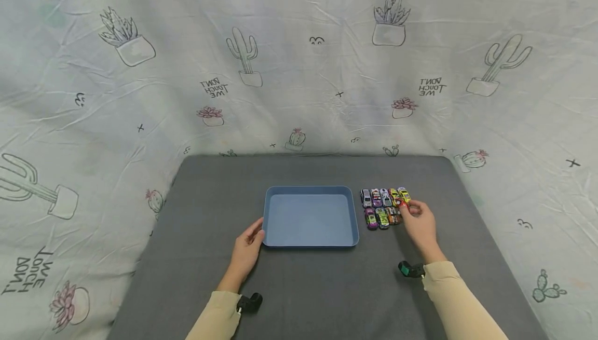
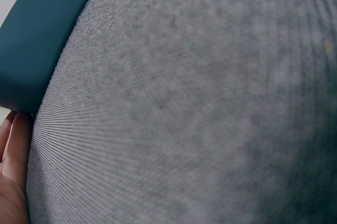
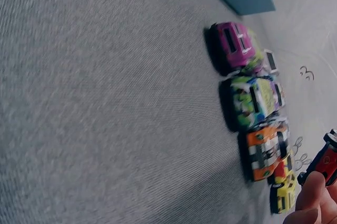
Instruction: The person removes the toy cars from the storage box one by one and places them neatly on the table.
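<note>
A blue rectangular tray [image 1: 309, 220] lies on the grey cloth. My left hand [image 1: 246, 246] touches its left side near the front corner; in the left wrist view the visible fingers [image 2: 18, 142] look fairly straight against the tray wall [image 2: 45, 34]. To the right of the tray, my right hand [image 1: 420, 226] pinches a red toy car [image 3: 327, 159], held off the cloth above the other cars. Several small toy cars stand below in two rows, among them a purple one [image 3: 235, 45], a green one [image 3: 253, 100] and an orange checkered one [image 3: 266, 153].
A dark grey cloth [image 1: 308, 288] covers the table. Behind it and at both sides hangs a pale curtain [image 1: 289, 70] printed with cacti. Dark wrist cameras [image 1: 249, 303] are strapped to both forearms, over the cloth.
</note>
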{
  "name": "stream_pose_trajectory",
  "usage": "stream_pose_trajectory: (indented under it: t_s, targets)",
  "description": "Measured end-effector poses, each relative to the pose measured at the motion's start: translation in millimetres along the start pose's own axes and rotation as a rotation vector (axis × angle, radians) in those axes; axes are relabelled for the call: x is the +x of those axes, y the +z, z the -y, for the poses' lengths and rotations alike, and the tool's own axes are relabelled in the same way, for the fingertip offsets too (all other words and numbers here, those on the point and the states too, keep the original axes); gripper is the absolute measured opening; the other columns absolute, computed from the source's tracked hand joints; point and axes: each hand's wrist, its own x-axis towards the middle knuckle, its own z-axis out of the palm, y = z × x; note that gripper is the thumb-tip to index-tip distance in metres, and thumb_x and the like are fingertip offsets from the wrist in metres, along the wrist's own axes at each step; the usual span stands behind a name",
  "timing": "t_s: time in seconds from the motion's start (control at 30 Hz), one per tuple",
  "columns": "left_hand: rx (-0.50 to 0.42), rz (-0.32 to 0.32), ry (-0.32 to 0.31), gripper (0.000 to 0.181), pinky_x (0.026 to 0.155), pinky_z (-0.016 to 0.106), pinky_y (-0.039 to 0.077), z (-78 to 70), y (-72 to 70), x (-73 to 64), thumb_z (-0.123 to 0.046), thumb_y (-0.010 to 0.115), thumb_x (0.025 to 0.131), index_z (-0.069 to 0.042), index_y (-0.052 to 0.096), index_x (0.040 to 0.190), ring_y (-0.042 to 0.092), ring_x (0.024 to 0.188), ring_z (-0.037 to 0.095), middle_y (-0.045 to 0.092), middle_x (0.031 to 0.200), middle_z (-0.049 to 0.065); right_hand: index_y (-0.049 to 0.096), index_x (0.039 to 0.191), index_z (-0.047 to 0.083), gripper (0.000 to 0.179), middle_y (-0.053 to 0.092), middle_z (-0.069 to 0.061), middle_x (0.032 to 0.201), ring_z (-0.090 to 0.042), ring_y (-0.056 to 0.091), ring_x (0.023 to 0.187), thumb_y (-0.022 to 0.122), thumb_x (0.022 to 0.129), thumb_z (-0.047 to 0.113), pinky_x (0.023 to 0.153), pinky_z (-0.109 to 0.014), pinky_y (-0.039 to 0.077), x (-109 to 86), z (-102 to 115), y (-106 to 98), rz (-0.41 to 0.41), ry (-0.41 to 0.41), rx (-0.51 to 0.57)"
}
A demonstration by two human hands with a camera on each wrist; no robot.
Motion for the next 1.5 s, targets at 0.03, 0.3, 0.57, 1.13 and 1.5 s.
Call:
stream_pose_trajectory:
  t_s: [0.03, 0.3, 0.57, 1.13, 1.5]
  targets:
    - [-0.002, -0.001, -0.008, 0.041, 0.104, 0.043, 0.040, -0.1, 0.1, 0.2, -0.017, 0.053, 0.101, -0.009, 0.050, 0.142, 0.049, 0.127, 0.025, 0.053, 0.138, 0.013, 0.053, 0.131, 0.001, 0.049, 0.058, -0.020, 0.109, -0.026, 0.056, 0.086, 0.055, 0.097, 0.037, 0.059, -0.028, 0.045, 0.5, -1, 0, 0.000, 0.006, -0.006]
    - [-0.020, -0.007, -0.022, 0.041, 0.105, 0.040, 0.039, 12.5, 0.9, 4.7, -0.024, 0.055, 0.100, -0.016, 0.052, 0.141, 0.047, 0.129, 0.019, 0.052, 0.140, 0.007, 0.055, 0.128, 0.001, 0.049, 0.061, -0.018, 0.105, -0.026, 0.056, 0.084, 0.055, 0.096, 0.039, 0.061, -0.029, 0.045, 4.1, -10, -1, -0.003, 0.039, -0.055]
    - [0.002, 0.019, -0.011, 0.042, 0.104, 0.047, 0.039, -17.7, -1.0, -3.9, -0.013, 0.054, 0.101, -0.002, 0.049, 0.141, 0.046, 0.129, 0.030, 0.049, 0.140, 0.019, 0.053, 0.129, -0.001, 0.050, 0.059, -0.023, 0.110, -0.032, 0.056, 0.092, 0.054, 0.097, 0.038, 0.066, -0.036, 0.044, 3.3, -14, -2, 0.017, 0.072, -0.075]
    - [-0.015, -0.004, -0.009, 0.042, 0.105, 0.043, 0.039, 16.0, 1.3, 4.7, -0.023, 0.055, 0.100, -0.014, 0.051, 0.142, 0.047, 0.129, 0.022, 0.051, 0.141, 0.010, 0.058, 0.122, -0.002, 0.043, 0.061, -0.021, 0.105, -0.029, 0.056, 0.091, 0.057, 0.096, 0.033, 0.065, -0.033, 0.043, 4.3, -19, 3, 0.007, 0.060, -0.090]
    - [-0.016, -0.014, -0.002, 0.042, 0.104, 0.043, 0.040, 15.1, 0.8, 2.4, -0.026, 0.056, 0.100, -0.017, 0.053, 0.140, 0.048, 0.128, 0.021, 0.052, 0.139, 0.009, 0.059, 0.118, -0.001, 0.046, 0.061, -0.017, 0.102, -0.026, 0.054, 0.088, 0.058, 0.095, 0.039, 0.066, -0.033, 0.042, 5.1, -23, 7, -0.001, 0.078, -0.101]
